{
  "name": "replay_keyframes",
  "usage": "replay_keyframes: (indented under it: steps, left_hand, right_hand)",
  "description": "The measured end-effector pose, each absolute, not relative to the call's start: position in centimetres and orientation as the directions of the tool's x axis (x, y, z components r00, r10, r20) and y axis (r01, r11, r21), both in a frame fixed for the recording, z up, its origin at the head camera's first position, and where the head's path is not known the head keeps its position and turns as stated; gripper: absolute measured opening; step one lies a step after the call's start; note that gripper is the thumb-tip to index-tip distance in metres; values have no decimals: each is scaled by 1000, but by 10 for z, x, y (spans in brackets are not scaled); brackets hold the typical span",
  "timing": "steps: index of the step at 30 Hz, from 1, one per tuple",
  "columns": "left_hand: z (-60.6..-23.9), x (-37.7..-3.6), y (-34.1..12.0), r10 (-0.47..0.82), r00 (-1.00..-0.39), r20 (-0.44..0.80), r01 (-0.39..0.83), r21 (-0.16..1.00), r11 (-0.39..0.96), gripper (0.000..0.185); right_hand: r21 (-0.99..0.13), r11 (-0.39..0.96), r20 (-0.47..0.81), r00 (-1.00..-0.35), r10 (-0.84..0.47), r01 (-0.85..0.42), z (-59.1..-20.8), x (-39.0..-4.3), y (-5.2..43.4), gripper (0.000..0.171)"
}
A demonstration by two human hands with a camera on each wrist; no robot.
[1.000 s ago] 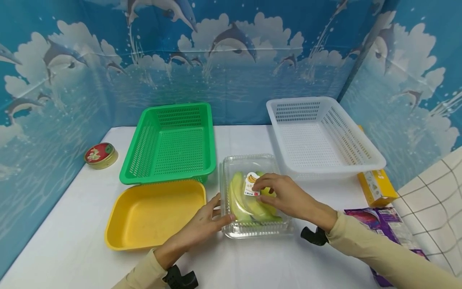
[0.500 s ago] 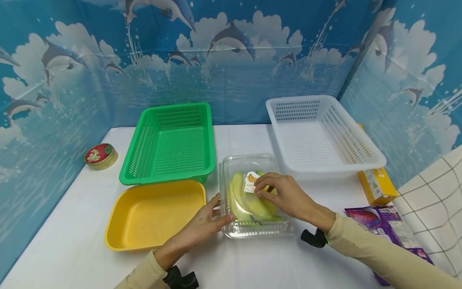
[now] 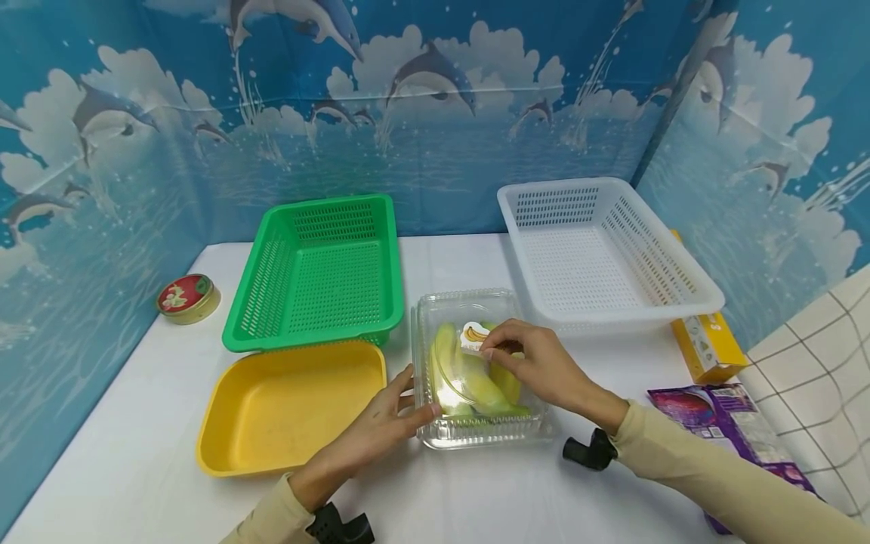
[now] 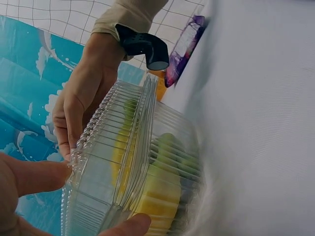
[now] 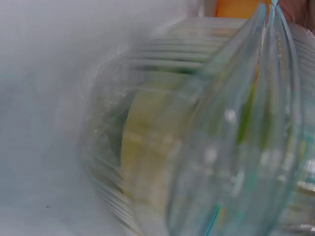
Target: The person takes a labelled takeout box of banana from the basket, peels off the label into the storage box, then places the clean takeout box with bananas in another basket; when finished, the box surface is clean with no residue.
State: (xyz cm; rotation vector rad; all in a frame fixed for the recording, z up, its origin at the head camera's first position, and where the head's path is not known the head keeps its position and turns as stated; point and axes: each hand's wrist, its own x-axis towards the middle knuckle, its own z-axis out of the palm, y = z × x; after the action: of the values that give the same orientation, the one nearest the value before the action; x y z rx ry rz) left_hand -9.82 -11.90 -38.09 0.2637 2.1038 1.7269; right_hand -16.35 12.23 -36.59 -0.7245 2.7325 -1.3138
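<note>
A clear plastic clamshell box (image 3: pixel 469 431) with bananas (image 3: pixel 476 385) inside lies closed on the white table, also filling much of both wrist views. At the lid, my right hand (image 3: pixel 537 363) pinches the lower edge of a white label (image 3: pixel 472 334) with a banana picture; that lower part is lifted and the upper part lies against the lid. My left hand (image 3: pixel 384 415) rests against the box's left side, its thumb at the lid's edge and its fingers extended along the wall. In the right wrist view the box is blurred and the pinching fingers cannot be made out.
A yellow basin (image 3: pixel 292 446) and a green basket (image 3: pixel 326 295) stand left of the box. A white basket (image 3: pixel 578 272) stands behind right, beside a yellow carton (image 3: pixel 710 351) and a purple package (image 3: pixel 720 423). A round tin (image 3: pixel 189 298) sits far left.
The right hand's pinch has drawn the label's lower edge up and back, so that its printed lower part no longer shows. The left hand and the box have stayed in place.
</note>
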Motion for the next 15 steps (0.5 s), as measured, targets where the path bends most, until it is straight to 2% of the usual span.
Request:
replay_keyframes:
  steps: [15]
  left_hand:
    - [-380,-98,-119,403,-896,-185,-105,971,214,75]
  right_hand:
    - [-803,521,118,-934,-336,-289,-366,-165,123,11]
